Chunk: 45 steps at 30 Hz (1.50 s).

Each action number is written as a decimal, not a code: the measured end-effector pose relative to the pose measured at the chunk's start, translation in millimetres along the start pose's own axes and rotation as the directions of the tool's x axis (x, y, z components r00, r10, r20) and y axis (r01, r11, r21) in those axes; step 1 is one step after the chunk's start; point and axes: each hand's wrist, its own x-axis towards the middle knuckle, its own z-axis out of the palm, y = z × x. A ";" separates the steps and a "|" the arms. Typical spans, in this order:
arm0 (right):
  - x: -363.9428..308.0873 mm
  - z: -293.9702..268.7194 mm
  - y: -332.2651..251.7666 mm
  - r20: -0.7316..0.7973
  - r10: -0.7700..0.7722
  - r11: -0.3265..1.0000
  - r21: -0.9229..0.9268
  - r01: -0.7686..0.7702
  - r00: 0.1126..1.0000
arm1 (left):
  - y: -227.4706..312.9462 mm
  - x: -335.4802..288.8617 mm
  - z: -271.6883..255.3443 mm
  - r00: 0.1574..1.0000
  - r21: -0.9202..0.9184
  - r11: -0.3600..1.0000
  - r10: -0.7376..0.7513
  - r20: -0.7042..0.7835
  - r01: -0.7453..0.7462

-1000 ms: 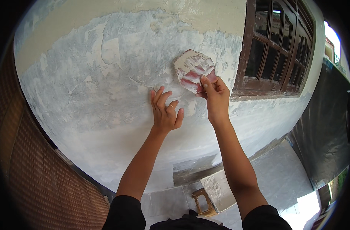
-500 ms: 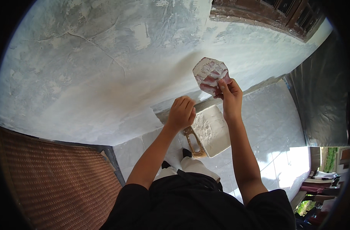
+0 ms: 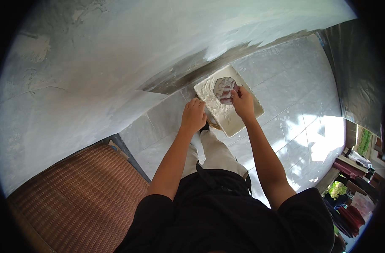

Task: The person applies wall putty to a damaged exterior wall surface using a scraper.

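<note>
My right hand is closed around a flat, many-sided reddish putty scraper, pinched between thumb and fingers. White paste coats much of its face. Below the scraper is a rectangular cream tray with white putty spread in it; whether the scraper touches the putty cannot be told. Beside the tray's left edge hovers my left hand, its fingers loosely bent, thumb apart, and nothing visible in it. Part of a brown handle shows at the tray's near left side, partly hidden by that hand.
A grey wall with patchy white coating rises ahead and left, with a dark unpainted strip along its foot. A woven brown panel stands at lower left. Grey floor tiles lie right of the tray. Dark sheeting hangs at far right.
The view has tipped down toward the floor, and the window has left it. My right hand has lowered the scraper from near the wall to over the tray; my left hand's fingers have loosened.
</note>
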 end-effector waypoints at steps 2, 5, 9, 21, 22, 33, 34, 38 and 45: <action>4.2 6.8 18.1 0.010 -0.034 0.988 -0.150 0.035 0.999 | -8.5 -5.0 16.0 0.997 0.013 0.999 -0.044 0.058 0.043; 11.4 12.7 41.0 0.001 -0.047 0.949 -0.311 0.045 0.999 | -15.2 -12.0 35.7 0.987 0.047 0.995 -0.089 0.134 0.083; 28.9 21.6 69.4 -0.015 0.001 0.909 -0.417 -0.008 1.000 | -23.7 -15.6 54.4 0.963 0.073 0.986 -0.163 0.217 0.150; 79.5 60.8 135.6 -0.044 -0.018 0.959 -0.284 0.005 0.999 | -28.3 -5.6 99.8 0.951 0.044 0.969 -0.246 0.186 0.242; 82.2 62.6 136.5 -0.042 -0.036 0.963 -0.268 0.024 0.998 | -27.8 -3.6 101.8 0.953 0.026 0.967 -0.255 0.162 0.254; 123.2 80.4 139.7 0.033 -0.130 0.931 -0.340 0.134 0.991 | -38.8 14.6 112.3 0.947 -0.046 0.955 -0.284 0.151 0.293; 125.5 81.9 140.6 0.041 -0.142 0.927 -0.344 0.148 0.989 | -38.9 15.3 112.0 0.950 -0.055 0.955 -0.281 0.138 0.291; 130.8 87.9 141.4 0.054 -0.160 0.916 -0.365 0.169 0.986 | -39.1 16.9 111.5 0.950 -0.053 0.955 -0.283 0.134 0.292; 145.2 89.8 141.4 0.141 -0.099 0.870 -0.467 0.154 0.985 | -40.6 12.2 113.0 0.951 -0.063 0.956 -0.277 0.135 0.287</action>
